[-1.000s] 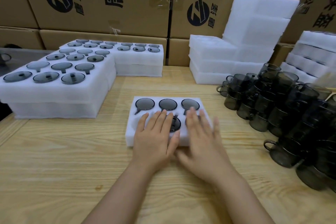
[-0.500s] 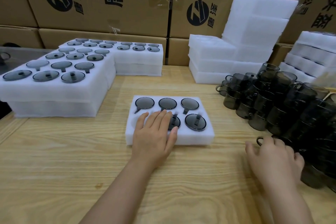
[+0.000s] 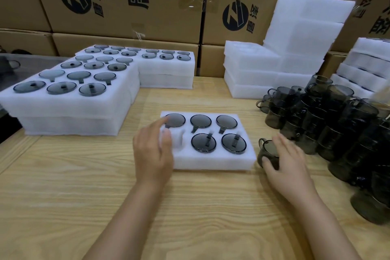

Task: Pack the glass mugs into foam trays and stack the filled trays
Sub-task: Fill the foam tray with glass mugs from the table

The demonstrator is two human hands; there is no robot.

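Note:
A white foam tray (image 3: 211,159) lies in the middle of the wooden table. Several dark glass mugs sit upside down in its pockets; the front-left pocket (image 3: 179,140) is empty. My left hand (image 3: 153,150) rests on the tray's left edge, fingers spread, index finger reaching toward the back-left mug (image 3: 176,120). My right hand (image 3: 285,161) grips a dark glass mug (image 3: 267,152) just right of the tray, its handle pointing away from me.
A pile of loose stacked dark mugs (image 3: 337,131) fills the right side. Filled stacked trays (image 3: 69,101) stand at the left and back. Empty foam trays (image 3: 274,59) are stacked at the back right. Cardboard boxes (image 3: 126,0) line the rear.
My right hand went from the tray to the mug pile and came back toward the tray holding a mug. My left hand slid left, uncovering the empty front-left pocket.

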